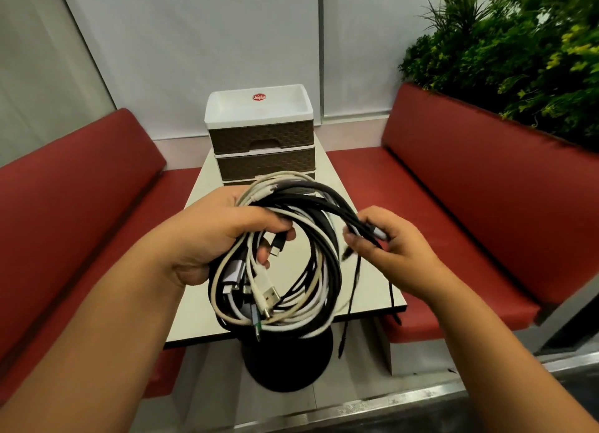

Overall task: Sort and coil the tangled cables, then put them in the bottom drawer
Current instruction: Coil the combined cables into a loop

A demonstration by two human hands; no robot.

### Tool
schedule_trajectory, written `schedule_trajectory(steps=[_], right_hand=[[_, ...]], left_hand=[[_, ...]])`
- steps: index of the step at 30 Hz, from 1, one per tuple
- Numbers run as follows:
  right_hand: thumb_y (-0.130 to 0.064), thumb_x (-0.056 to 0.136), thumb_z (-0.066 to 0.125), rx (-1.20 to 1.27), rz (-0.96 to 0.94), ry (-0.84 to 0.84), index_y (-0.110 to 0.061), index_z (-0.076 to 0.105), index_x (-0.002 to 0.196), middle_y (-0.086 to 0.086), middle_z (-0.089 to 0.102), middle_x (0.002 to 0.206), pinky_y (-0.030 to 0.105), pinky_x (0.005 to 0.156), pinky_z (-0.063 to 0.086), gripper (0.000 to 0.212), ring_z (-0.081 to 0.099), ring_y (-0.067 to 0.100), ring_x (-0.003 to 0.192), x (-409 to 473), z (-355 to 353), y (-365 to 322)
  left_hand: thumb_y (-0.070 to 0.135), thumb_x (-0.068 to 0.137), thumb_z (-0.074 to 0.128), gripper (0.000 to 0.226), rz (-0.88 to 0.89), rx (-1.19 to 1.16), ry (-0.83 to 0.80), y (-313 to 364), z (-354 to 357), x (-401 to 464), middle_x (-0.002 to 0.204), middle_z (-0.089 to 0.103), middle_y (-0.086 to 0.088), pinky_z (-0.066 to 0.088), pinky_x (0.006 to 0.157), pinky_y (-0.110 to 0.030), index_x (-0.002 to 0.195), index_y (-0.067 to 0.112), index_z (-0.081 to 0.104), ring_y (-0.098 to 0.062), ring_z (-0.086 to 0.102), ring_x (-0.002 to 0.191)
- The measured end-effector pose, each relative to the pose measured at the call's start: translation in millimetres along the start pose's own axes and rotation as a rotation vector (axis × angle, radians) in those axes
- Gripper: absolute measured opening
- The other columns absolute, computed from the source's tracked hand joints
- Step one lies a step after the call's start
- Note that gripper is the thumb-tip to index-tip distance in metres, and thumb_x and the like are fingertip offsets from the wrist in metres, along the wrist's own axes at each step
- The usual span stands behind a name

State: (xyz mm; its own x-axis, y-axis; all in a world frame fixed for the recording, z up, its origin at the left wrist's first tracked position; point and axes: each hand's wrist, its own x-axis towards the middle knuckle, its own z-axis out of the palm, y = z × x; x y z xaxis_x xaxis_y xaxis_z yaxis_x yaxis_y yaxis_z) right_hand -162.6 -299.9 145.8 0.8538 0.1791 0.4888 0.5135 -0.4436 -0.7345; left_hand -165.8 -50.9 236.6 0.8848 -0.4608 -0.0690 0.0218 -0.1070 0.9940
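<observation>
Head view: drawer unit [262, 141] sticker reads "Uniplus"; left hand [207, 238] holds cables [291, 270].

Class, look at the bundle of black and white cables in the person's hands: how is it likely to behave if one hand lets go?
The cable bundle looks floppy: loose ends already dangle below the right hand. It would probably sag and uncoil, since only the left hand gathers the loops. It seems light, held up in the air without apparent strain.

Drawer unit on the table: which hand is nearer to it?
Left. The left hand grips the cable bundle just in front of the drawer unit; the right hand pinches black cable strands farther right, toward the table edge.
</observation>
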Motion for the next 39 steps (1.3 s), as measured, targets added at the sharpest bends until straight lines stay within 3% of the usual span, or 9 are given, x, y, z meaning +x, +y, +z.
schedule_trajectory(steps=[4, 12, 16, 23, 26, 28, 32, 37, 39], right_hand=[[-0.024, 0.085, 0.066, -0.282, -0.099, 0.063, -0.022, 0.07, 0.09, -0.006, 0.058, 0.095, 0.026, 0.081, 0.041, 0.007, 0.051, 0.013, 0.092, 10, 21, 12], [0.003, 0.092, 0.057, 0.567, 0.356, -0.207, -0.015, 0.067, 0.081, -0.006, 0.071, 0.084, 0.007, 0.066, 0.05, 0.023, 0.067, 0.005, 0.084, -13, 52, -28], [-0.045, 0.067, 0.076, 0.575, 0.328, -0.296, -0.036, 0.077, 0.093, -0.007, 0.073, 0.105, 0.032, 0.096, 0.05, 0.027, 0.065, 0.012, 0.106, -20, 71, -20], [-0.037, 0.066, 0.063, 0.237, 0.256, -0.582, -0.031, 0.055, 0.107, -0.005, 0.061, 0.113, 0.014, 0.095, 0.045, 0.043, 0.056, 0.001, 0.103, -15, 55, -18], [-0.025, 0.069, 0.06, 0.161, 0.283, -0.641, -0.011, 0.058, 0.119, 0.018, 0.059, 0.127, 0.038, 0.104, 0.045, 0.052, 0.057, 0.024, 0.115, -14, 51, -16], [-0.018, 0.075, 0.059, 0.211, 0.317, -0.665, -0.004, 0.056, 0.125, 0.018, 0.059, 0.127, 0.025, 0.097, 0.049, 0.052, 0.06, 0.023, 0.111, -15, 45, -15], [-0.007, 0.075, 0.056, 0.475, 0.324, -0.613, -0.03, 0.051, 0.108, -0.013, 0.064, 0.096, 0.004, 0.071, 0.045, 0.041, 0.061, -0.016, 0.077, -18, 38, -24], [-0.033, 0.076, 0.079, 0.783, 0.33, -0.243, -0.007, 0.059, 0.125, 0.014, 0.064, 0.126, 0.049, 0.104, 0.046, 0.059, 0.059, 0.024, 0.117, -20, 38, 3], [-0.046, 0.07, 0.082, 0.836, 0.299, -0.082, -0.016, 0.065, 0.117, 0.01, 0.065, 0.122, 0.041, 0.099, 0.048, 0.058, 0.059, 0.022, 0.113, -14, 32, 6]], left_hand=[[0.006, 0.073, 0.065, 0.013, 0.017, -0.033, -0.063, 0, 17, -1, 0.079, 0.066, -0.016, 0.048, 0.046, -0.024, 0.085, 0.004, 0.07, -0.014, 0.051, 0.043], [0.003, 0.073, 0.065, 0.014, 0.187, -0.073, 0.018, -1, 25, 2, 0.072, 0.067, -0.009, 0.051, 0.049, -0.024, 0.078, 0.013, 0.073, -0.017, 0.062, 0.057], [0.003, 0.073, 0.063, 0.017, 0.234, -0.072, 0.066, -4, 24, 4, 0.076, 0.07, -0.009, 0.054, 0.059, -0.028, 0.082, 0.013, 0.074, -0.018, 0.068, 0.069], [0.001, 0.077, 0.06, 0.018, 0.183, -0.139, -0.007, -12, 23, 4, 0.084, 0.067, -0.016, 0.056, 0.064, -0.034, 0.092, 0.004, 0.07, -0.025, 0.067, 0.076], [-0.003, 0.08, 0.055, 0.021, 0.196, -0.171, -0.107, -14, 30, 2, 0.074, 0.065, -0.01, 0.055, 0.06, -0.03, 0.08, 0.01, 0.071, -0.019, 0.067, 0.069], [-0.006, 0.082, 0.054, 0.026, 0.193, -0.176, -0.124, -15, 32, 2, 0.07, 0.062, -0.01, 0.055, 0.058, -0.029, 0.077, 0.012, 0.071, -0.018, 0.067, 0.066], [0.0, 0.078, 0.059, 0.015, 0.205, -0.111, -0.028, -18, 30, 8, 0.075, 0.063, -0.016, 0.056, 0.061, -0.034, 0.078, 0.01, 0.07, -0.021, 0.067, 0.068], [0.006, 0.079, 0.059, 0.02, 0.219, -0.089, 0.106, -23, 16, 14, 0.082, 0.064, -0.023, 0.053, 0.062, -0.034, 0.096, -0.005, 0.063, -0.024, 0.064, 0.071], [0.006, 0.08, 0.058, 0.022, 0.225, -0.074, 0.125, -24, 13, 15, 0.082, 0.065, -0.023, 0.052, 0.062, -0.032, 0.097, -0.006, 0.063, -0.023, 0.064, 0.071]])
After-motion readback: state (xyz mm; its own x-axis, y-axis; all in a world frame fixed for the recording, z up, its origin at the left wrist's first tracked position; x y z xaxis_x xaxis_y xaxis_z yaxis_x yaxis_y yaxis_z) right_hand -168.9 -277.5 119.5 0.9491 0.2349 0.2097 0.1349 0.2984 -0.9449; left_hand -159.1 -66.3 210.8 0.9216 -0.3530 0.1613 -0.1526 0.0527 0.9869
